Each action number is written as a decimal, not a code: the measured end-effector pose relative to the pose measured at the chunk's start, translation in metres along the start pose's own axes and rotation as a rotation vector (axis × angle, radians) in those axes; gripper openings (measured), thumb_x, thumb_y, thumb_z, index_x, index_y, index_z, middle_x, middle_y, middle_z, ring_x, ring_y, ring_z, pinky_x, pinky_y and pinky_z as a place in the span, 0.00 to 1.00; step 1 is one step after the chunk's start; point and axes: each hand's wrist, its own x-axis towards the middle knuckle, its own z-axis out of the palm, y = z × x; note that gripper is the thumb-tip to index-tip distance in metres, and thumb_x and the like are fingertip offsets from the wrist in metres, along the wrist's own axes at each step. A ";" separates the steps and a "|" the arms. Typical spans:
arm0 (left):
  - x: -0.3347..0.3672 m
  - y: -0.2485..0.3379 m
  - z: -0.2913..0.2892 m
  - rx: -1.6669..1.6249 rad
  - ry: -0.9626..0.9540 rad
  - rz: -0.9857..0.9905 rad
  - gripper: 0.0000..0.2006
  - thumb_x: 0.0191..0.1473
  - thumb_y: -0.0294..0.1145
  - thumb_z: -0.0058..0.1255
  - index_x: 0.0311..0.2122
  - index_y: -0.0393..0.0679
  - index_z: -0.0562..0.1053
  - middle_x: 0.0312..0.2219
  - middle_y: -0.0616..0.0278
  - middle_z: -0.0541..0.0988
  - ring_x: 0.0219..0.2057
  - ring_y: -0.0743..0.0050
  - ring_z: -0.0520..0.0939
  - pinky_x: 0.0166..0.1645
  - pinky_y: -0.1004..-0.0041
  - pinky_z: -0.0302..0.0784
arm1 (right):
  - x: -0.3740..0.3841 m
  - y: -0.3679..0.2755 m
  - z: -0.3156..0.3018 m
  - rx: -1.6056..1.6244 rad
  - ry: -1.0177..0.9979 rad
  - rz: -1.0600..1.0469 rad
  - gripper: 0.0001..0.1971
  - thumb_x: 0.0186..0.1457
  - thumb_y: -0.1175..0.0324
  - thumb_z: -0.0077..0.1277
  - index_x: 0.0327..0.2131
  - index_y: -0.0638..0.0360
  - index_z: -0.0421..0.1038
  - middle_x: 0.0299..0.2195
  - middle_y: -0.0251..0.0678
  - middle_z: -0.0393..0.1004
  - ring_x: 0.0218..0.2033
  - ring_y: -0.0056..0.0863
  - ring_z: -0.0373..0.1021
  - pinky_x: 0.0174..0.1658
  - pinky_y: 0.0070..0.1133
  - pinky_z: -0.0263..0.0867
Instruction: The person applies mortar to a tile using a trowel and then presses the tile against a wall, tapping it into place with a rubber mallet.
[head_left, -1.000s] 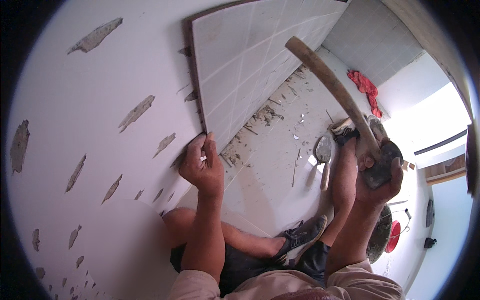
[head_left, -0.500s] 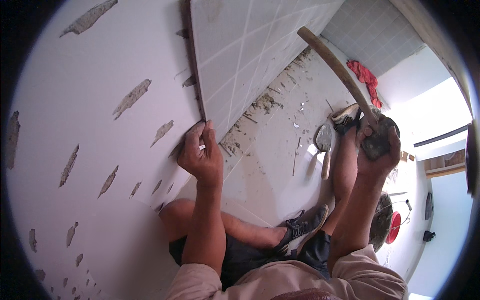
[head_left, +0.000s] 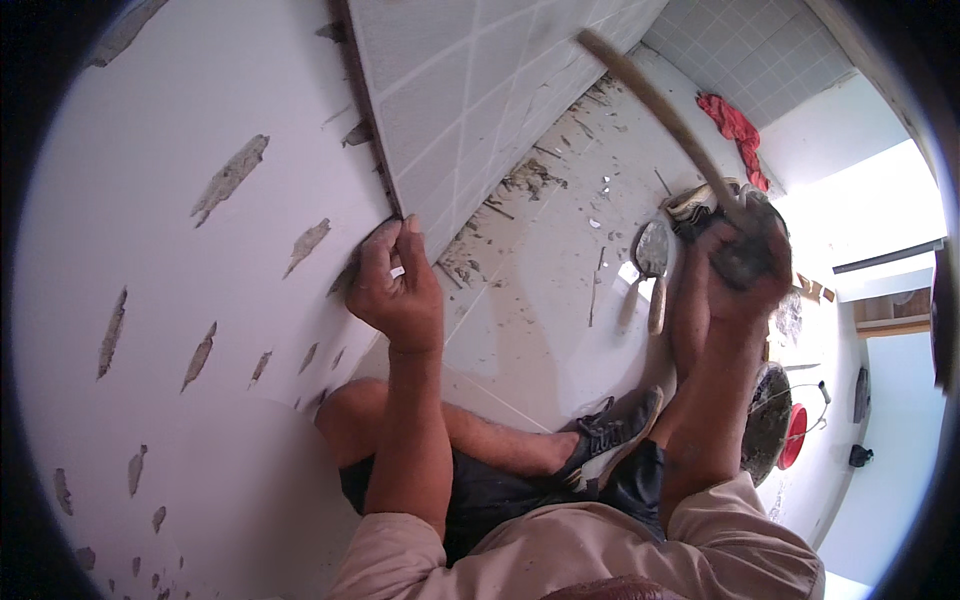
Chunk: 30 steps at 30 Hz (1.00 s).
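The left hand (head_left: 395, 290) has thumb and forefinger together at the near corner of the tiled facing (head_left: 450, 110) on the white wall (head_left: 200, 100), anything between them impossible to tell, while the right hand (head_left: 755, 260) is clamped around the dark head of a wooden-handled mallet (head_left: 672, 125) above the floor (head_left: 520, 340).

A pale, pinkish-beige shirt (head_left: 560, 542) is worn, its short sleeves (head_left: 395, 550) cut loose and softly creased. Below it, black shorts (head_left: 500, 496) are worn. A dark, low-cut shoe (head_left: 632, 418) is fastened with dark laces (head_left: 603, 435) and edged by a paler sole (head_left: 606, 466).
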 end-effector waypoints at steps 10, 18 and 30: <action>-0.004 -0.004 0.000 0.028 -0.024 -0.024 0.07 0.60 0.29 0.60 0.34 0.36 0.79 0.25 0.58 0.83 0.26 0.74 0.86 0.27 0.76 0.81 | -0.007 -0.001 -0.013 0.091 0.275 -0.036 0.18 0.59 0.63 0.52 0.48 0.65 0.71 0.42 0.44 0.75 0.30 0.38 0.72 0.36 0.32 0.69; -0.005 -0.006 -0.001 0.037 -0.033 -0.039 0.07 0.60 0.28 0.60 0.33 0.35 0.78 0.24 0.57 0.82 0.25 0.74 0.85 0.30 0.76 0.84 | -0.002 0.014 -0.001 0.004 0.075 0.128 0.18 0.57 0.62 0.53 0.46 0.66 0.71 0.40 0.44 0.76 0.31 0.38 0.74 0.33 0.30 0.70; -0.002 -0.007 0.004 0.085 -0.026 -0.063 0.08 0.58 0.30 0.61 0.32 0.36 0.78 0.25 0.58 0.83 0.26 0.75 0.84 0.31 0.75 0.82 | -0.025 0.012 0.009 0.097 -0.029 0.045 0.19 0.57 0.63 0.53 0.49 0.62 0.70 0.44 0.45 0.76 0.34 0.37 0.73 0.35 0.34 0.69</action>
